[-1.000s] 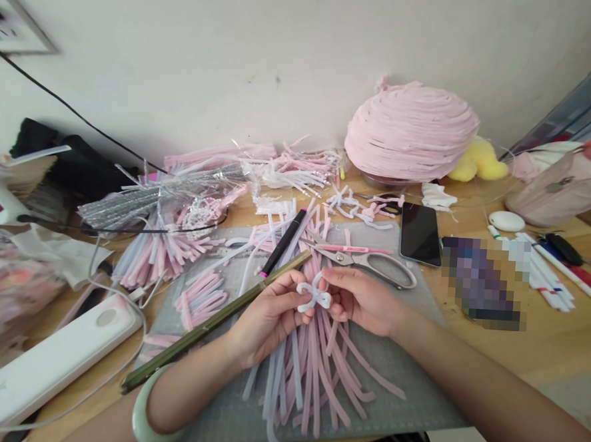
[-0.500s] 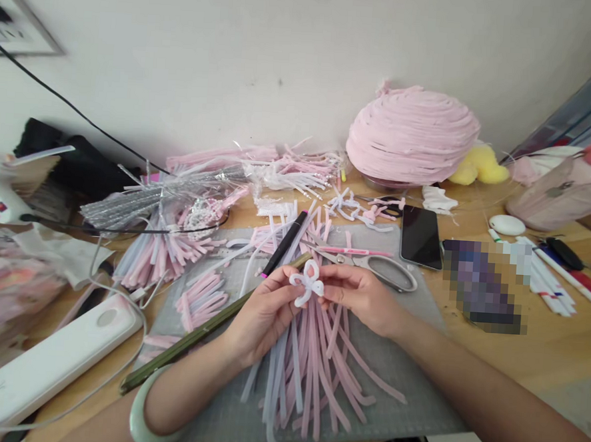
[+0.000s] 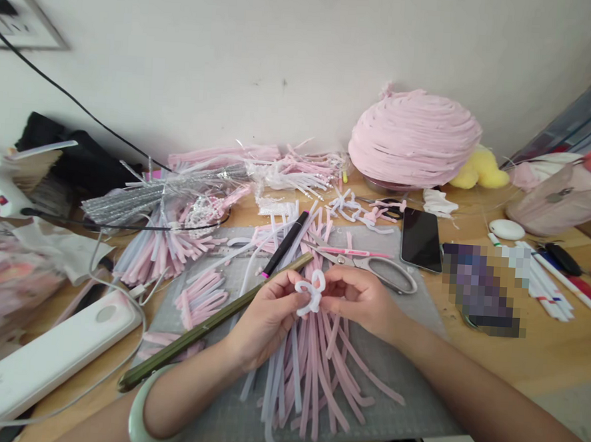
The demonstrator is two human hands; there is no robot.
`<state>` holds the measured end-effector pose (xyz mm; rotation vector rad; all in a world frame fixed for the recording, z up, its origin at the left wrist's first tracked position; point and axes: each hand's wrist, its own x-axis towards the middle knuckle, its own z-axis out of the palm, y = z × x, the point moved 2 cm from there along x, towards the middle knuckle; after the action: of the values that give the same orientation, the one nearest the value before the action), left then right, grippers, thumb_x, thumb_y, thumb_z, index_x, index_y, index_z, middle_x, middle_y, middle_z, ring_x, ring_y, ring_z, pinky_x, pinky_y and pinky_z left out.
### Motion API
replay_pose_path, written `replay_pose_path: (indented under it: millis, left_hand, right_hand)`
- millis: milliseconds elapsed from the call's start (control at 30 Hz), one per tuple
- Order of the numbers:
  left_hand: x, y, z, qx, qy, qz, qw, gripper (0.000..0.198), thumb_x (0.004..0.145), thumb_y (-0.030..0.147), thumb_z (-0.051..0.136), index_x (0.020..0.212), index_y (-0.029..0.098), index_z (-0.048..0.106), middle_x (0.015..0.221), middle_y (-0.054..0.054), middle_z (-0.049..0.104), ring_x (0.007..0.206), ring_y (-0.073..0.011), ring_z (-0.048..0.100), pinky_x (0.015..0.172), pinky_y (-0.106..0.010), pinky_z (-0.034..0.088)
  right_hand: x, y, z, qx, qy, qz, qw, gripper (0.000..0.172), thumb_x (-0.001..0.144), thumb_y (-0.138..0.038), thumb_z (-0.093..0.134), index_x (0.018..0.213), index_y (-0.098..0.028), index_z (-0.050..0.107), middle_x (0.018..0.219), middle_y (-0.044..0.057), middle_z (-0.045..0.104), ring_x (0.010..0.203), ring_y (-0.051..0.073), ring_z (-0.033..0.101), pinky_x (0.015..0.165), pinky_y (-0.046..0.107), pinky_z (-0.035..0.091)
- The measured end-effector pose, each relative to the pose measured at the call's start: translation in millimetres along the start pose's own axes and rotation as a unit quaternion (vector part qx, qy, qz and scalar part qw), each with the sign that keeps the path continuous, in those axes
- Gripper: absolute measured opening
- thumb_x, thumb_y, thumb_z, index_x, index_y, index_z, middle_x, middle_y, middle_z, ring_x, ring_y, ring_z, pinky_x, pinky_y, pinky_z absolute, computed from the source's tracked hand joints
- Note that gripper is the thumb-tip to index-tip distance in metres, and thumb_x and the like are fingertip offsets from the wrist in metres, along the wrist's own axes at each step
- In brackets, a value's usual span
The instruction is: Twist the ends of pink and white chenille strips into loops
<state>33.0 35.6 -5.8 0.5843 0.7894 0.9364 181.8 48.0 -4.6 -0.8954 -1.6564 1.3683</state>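
My left hand (image 3: 268,316) and my right hand (image 3: 358,298) meet over a grey cutting mat (image 3: 406,381), both pinching a small white pipe-cleaner bow (image 3: 309,293) between their fingertips. The bow's loops stand up between the two hands. Under the hands lies a fan of pink and white pipe-cleaner strips (image 3: 311,369). A long olive-green stick (image 3: 203,329) runs diagonally below my left hand. A pale green bangle (image 3: 138,411) sits on my left wrist.
Scissors (image 3: 373,262), a black marker (image 3: 284,243) and a phone (image 3: 421,239) lie behind the hands. A pink coiled dome (image 3: 415,138) stands at the back wall. White power strip (image 3: 41,359) at left, silver and pink strip bundles (image 3: 166,200), pens (image 3: 552,277) at right.
The bow has been turned between my fingers, its loops rising from flat to upright, and both hands have shifted slightly up the mat.
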Motion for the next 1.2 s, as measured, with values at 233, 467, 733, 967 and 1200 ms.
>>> replay_pose_path:
  millis: [233,467,733,967,1200]
  left_hand:
    - [0.8,-1.5,-1.4,0.09,-0.008,0.029,0.995,0.017,0.065,0.018,0.068,0.068,0.014,0.052,0.067,0.002,0.056,0.057,-0.0062,0.047,0.056,-0.018,0.036]
    - [-6.7,16.9,5.2,0.18,-0.005,0.075,0.981,0.01,0.068,0.018,0.065,0.071,0.015,0.056,0.069,0.0,0.057,0.062,-0.0091,0.05,0.058,-0.019,0.038]
    - [-7.0,12.7,3.2,0.121,-0.101,0.158,0.975,0.024,0.066,0.006,0.067,0.084,0.021,0.062,0.086,-0.001,0.056,0.077,-0.0121,0.057,0.071,-0.023,0.047]
    - [-9.7,19.9,2.7,0.193,-0.082,0.238,0.948,0.011,0.068,0.012,0.066,0.077,0.019,0.067,0.079,-0.003,0.058,0.076,-0.0129,0.056,0.07,-0.021,0.046]
    - [-9.2,29.8,3.6,0.305,-0.068,0.234,0.921,0.004,0.068,0.013,0.066,0.068,0.017,0.068,0.071,-0.005,0.064,0.065,-0.0143,0.058,0.061,-0.023,0.046]
  right_hand:
    - [-7.3,-10.7,0.5,-0.274,0.036,-0.138,0.951,0.008,0.076,-0.024,0.057,0.08,-0.018,0.057,0.074,0.002,0.057,0.064,0.011,0.052,0.062,0.022,0.043]
    - [-11.2,-6.9,6.9,-0.186,0.1,-0.102,0.972,0.01,0.074,-0.016,0.054,0.081,-0.019,0.06,0.077,0.004,0.061,0.069,0.013,0.056,0.062,0.024,0.045]
    - [-14.4,-5.3,7.5,-0.028,0.163,-0.065,0.984,0.008,0.076,-0.024,0.058,0.081,-0.02,0.063,0.079,0.004,0.064,0.074,0.016,0.059,0.066,0.027,0.048]
    - [-16.0,-12.5,5.8,-0.089,0.124,-0.131,0.98,0.013,0.079,-0.019,0.056,0.086,-0.023,0.066,0.081,0.004,0.066,0.076,0.015,0.06,0.068,0.027,0.048]
    - [-15.3,-22.1,2.7,-0.185,0.077,-0.217,0.955,0.018,0.08,-0.013,0.052,0.091,-0.021,0.064,0.082,0.005,0.068,0.077,0.014,0.062,0.069,0.023,0.048]
